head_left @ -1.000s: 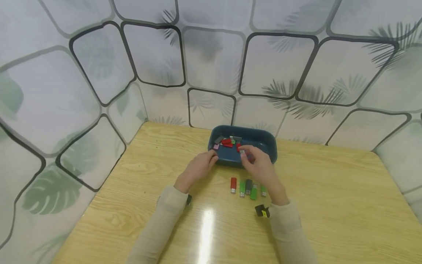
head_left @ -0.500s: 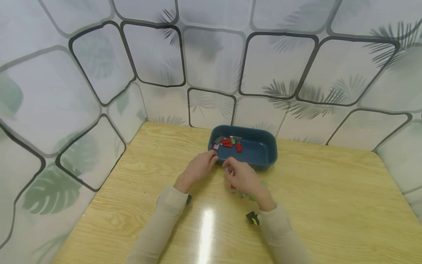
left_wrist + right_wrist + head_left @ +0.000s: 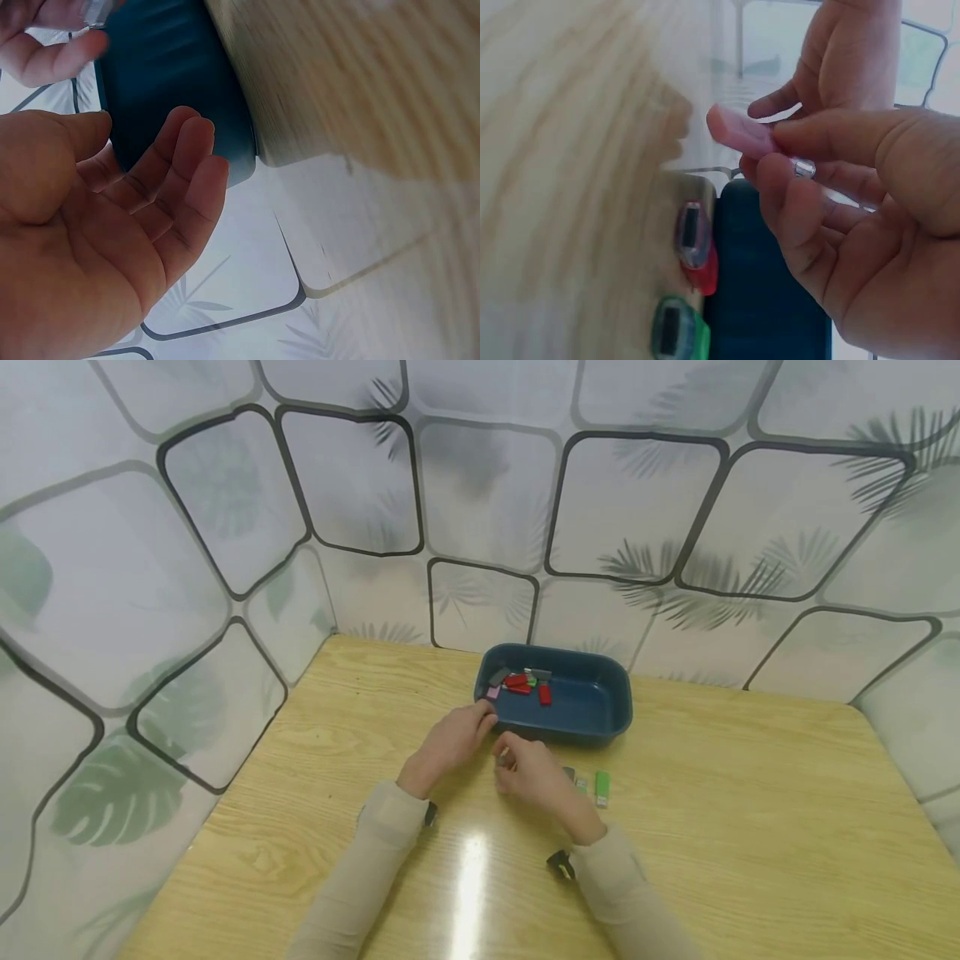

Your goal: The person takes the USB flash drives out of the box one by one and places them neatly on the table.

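My right hand (image 3: pixel 528 772) pinches a pink USB flash drive (image 3: pixel 739 131) between thumb and fingers, just in front of a dark blue plastic box (image 3: pixel 562 728). The drive's metal plug (image 3: pixel 804 167) sticks out between the fingers in the right wrist view. At the box's front left corner, my left hand (image 3: pixel 453 739) holds the rim with thumb and index finger; its other fingers curve loosely along the outer wall. Under the right hand lie a red flash drive (image 3: pixel 701 274) and a green one (image 3: pixel 681 330). The right hand hides part of this row in the head view.
Inside the box, several drives lie toward the left, among them a red one (image 3: pixel 545 694) and a pink one (image 3: pixel 492 692). Right of my right hand, another green drive (image 3: pixel 602 787) lies on the wooden table (image 3: pixel 750 793). A patterned wall (image 3: pixel 487 493) rises behind.
My right hand has moved out of the box, leftward and toward me, over the row's left end, carrying the drive. The green drive at the row's right end now shows. My left hand stays put.
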The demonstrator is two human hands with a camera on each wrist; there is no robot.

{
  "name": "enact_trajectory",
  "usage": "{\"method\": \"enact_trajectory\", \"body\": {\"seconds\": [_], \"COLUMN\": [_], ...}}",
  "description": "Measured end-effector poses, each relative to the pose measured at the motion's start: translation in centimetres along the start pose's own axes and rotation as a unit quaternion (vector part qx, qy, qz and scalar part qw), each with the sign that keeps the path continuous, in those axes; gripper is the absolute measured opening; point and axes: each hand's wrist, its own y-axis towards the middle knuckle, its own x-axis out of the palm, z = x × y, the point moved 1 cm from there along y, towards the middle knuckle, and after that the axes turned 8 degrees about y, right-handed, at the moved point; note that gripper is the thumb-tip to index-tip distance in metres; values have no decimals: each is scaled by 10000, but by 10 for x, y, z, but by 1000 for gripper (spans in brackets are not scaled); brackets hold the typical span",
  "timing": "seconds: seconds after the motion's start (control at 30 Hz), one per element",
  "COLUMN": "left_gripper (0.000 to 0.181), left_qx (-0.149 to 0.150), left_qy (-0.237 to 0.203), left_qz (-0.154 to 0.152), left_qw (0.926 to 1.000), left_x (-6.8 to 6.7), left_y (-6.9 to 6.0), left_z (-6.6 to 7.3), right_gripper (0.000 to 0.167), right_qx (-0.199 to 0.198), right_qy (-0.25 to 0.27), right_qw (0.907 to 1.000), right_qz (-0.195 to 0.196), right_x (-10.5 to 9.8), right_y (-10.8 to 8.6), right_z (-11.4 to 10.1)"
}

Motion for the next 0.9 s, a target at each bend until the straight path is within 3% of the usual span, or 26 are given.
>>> {"method": "enact_trajectory", "body": {"seconds": [0.2,0.47,0.9], "left_gripper": [24,25,24], "left_qx": [6,-94,-85], "left_qy": [-24,-59,-60], "left_qz": [31,4,38], "left_qw": [10000,9999,9999], "left_x": [0,0,-2], "left_y": [0,0,0], "left_z": [1,1,2], "right_gripper": [25,23,23], "right_qx": [-237,49,263], "right_qy": [-144,-136,-670], "right_qw": [9996,9998,9969], "right_qz": [68,124,305], "right_x": [3,5,4], "right_y": [1,4,5], "right_z": [3,6,9]}}
